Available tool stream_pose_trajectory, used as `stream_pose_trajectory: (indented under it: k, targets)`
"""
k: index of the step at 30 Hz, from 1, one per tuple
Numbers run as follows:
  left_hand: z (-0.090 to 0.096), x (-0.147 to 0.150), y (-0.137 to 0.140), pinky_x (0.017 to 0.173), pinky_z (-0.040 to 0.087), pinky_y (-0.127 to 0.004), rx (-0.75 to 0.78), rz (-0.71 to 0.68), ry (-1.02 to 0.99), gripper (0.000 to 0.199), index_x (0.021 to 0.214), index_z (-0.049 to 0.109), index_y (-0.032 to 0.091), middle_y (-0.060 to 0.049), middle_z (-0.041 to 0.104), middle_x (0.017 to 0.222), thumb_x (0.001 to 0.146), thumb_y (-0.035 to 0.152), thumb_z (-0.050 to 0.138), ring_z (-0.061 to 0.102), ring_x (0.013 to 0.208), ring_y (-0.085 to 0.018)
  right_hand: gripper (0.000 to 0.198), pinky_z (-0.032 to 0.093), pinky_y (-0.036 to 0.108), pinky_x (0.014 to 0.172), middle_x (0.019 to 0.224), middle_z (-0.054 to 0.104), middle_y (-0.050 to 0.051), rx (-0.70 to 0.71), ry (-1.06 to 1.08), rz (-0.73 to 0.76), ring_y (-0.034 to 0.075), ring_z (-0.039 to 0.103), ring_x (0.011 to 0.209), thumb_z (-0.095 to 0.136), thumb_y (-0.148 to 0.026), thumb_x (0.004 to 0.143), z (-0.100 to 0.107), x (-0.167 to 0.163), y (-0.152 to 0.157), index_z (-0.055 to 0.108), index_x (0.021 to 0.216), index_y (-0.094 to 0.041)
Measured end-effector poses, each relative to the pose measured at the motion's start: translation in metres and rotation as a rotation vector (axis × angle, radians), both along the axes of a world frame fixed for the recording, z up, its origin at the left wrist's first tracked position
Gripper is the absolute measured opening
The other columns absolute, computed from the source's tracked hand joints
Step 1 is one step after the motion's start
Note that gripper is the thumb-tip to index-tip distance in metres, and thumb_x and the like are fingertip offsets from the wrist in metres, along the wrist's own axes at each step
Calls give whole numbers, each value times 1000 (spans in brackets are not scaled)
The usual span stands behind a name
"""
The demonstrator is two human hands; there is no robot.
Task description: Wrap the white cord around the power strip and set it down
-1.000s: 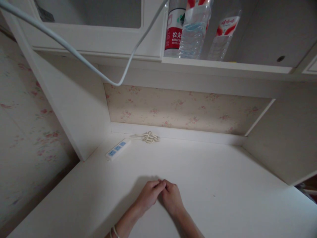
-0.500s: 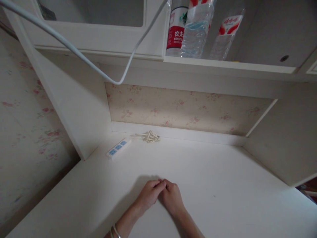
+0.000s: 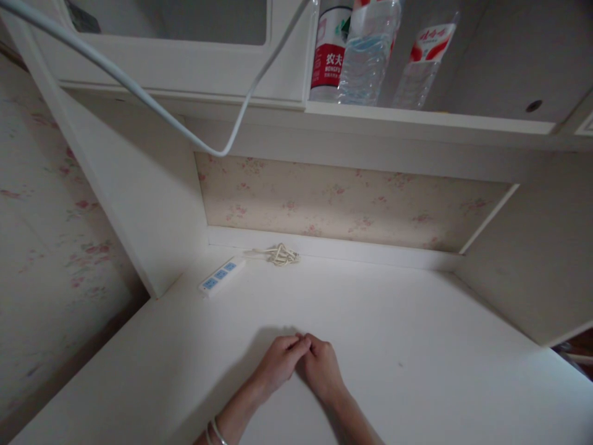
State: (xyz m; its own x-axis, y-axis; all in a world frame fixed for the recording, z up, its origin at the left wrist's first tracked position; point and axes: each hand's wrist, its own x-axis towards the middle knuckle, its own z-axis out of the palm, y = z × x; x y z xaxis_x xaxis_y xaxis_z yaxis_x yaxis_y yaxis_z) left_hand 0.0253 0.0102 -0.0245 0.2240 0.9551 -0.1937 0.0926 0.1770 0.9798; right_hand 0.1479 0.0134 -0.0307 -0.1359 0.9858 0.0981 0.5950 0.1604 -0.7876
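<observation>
My left hand [image 3: 280, 360] and my right hand [image 3: 320, 364] rest together on the white desktop [image 3: 417, 321], near its front. Both are closed, with fingers curled in and thumbs meeting at the middle. No object shows in or between them, though the insides of the palms are hidden. Two light bangles [image 3: 215, 431] circle my left wrist. Beyond the hands, to the left, a white power strip [image 3: 222, 275] with blue socket faces lies at a slant. Its bundled cord [image 3: 281, 254] sits by the back edge of the desktop.
Overhead, a shelf holds a red-labelled bottle [image 3: 328, 62], a clear water bottle [image 3: 365, 68] and another clear bottle [image 3: 424, 68]. A pale bent rod or cable [image 3: 152, 102] crosses the upper left. Side panels [image 3: 139, 185] flank the desk, and floral wallpaper [image 3: 324, 191] covers the back.
The view has shifted very slightly. My hands stay clasped in the same place, and the power strip, cord and bottles have not moved.
</observation>
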Motion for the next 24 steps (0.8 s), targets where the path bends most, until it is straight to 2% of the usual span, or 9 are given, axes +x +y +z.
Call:
stream_pose_trajectory:
  k: [9,18,24]
  targets:
    - [6,1,-1,44,15,-25,-12,-2,7,49,63,49,18,8,33,43,76,65,51,29,43,-8,31,36,21,55,66,69,4,-3,-2,1,14,59,61,39,-28,87,-2,-1,1,61,66,-20]
    - [-5,1,2,44,15,-25,13,11,-7,52,60,45,19,8,32,43,74,69,52,28,43,-8,31,37,21,56,68,70,4,-5,7,0,15,61,62,39,-27,87,-3,0,2,61,67,-19]
    - [1,1,1,44,16,-25,-4,9,14,51,60,46,19,8,33,44,75,68,52,29,44,-8,32,37,21,56,69,71,5,-4,-1,4,14,60,61,39,-27,88,1,0,1,62,67,-19]
